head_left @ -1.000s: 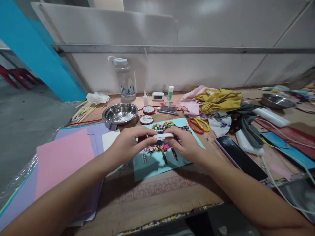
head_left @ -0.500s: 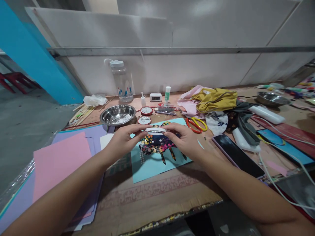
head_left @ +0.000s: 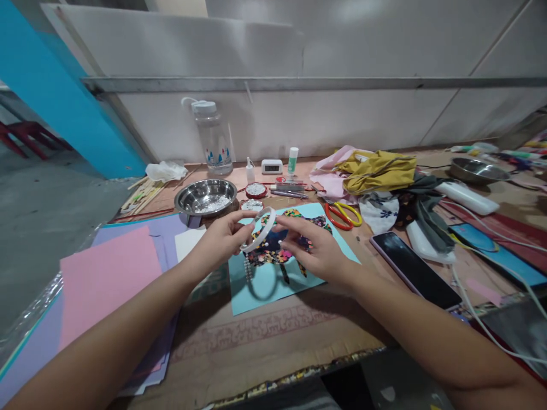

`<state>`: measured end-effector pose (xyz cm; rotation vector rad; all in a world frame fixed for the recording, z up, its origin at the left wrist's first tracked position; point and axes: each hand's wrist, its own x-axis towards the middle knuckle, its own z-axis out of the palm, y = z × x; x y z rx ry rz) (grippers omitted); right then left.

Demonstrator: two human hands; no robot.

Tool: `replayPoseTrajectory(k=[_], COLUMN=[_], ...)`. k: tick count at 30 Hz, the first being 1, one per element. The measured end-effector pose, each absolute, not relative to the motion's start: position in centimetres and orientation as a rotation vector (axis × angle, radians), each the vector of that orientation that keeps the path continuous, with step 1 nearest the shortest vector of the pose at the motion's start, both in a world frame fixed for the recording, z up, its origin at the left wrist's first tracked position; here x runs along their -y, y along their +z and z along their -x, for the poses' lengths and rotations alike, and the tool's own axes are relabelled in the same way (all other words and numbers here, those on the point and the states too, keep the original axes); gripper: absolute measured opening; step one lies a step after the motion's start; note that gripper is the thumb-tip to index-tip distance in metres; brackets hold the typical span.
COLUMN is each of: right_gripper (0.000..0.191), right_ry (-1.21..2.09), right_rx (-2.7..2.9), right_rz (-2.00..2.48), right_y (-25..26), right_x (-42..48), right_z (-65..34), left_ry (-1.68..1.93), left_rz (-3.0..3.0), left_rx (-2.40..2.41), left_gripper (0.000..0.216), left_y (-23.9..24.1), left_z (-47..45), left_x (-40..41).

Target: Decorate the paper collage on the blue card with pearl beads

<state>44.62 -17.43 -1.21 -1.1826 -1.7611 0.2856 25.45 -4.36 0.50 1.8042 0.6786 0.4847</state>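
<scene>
My left hand (head_left: 226, 236) pinches the lower left edge of a thin white ring (head_left: 268, 225), which looks like a narrow roll of tape. The ring stands tilted above a light blue sheet of paper (head_left: 252, 302). My right hand (head_left: 322, 247) is at the ring's right side with thumb and forefinger apart; whether a fingertip touches the ring I cannot tell. Under both hands, a dark cut-out covered in colourful flower shapes (head_left: 273, 257) lies on the sheet, partly hidden. A string of pearl-like beads (head_left: 247, 267) hangs along its left side.
Pink paper (head_left: 109, 279) lies on purple sheets at the left. Behind stand a steel bowl (head_left: 205, 198), a water bottle (head_left: 214, 142), a glue bottle (head_left: 250, 171) and a glue stick (head_left: 293, 161). Scissors (head_left: 343, 215), a phone (head_left: 414, 270) and crumpled cloths (head_left: 378, 172) are at the right.
The ring has turned from edge-on to a slanted view, showing its open middle. My right hand's fingers have loosened and spread, while my left hand keeps its pinch.
</scene>
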Motion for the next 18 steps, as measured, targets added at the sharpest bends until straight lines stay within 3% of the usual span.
replayPoseTrajectory(k=[5,10,14,18], right_gripper=[0.043,0.023,0.018,0.016], right_ry=[0.249,0.177,0.104,0.127], right_rx=[1.633,1.721,1.700,1.643], right_rz=[1.156,1.240,1.350,1.445], right_y=[-1.8,-1.4,-0.8,-0.5], right_x=[17.4,17.5,17.6,17.7], right_z=[-44.0,-44.5,-44.6,-44.1], left_ry=[0.421,0.374,0.652,0.922], left_rz=[-1.887,-2.049,-2.443,-2.450], left_rx=[-0.744,-0.716,-0.660,-0.541], left_gripper=[0.038,0.037,0.034,0.032], left_y=[0.3,0.1,0.8,2.1], left_z=[-25.6,-25.5,-25.1,-24.7], left_x=[4.9,5.0,5.0,5.7])
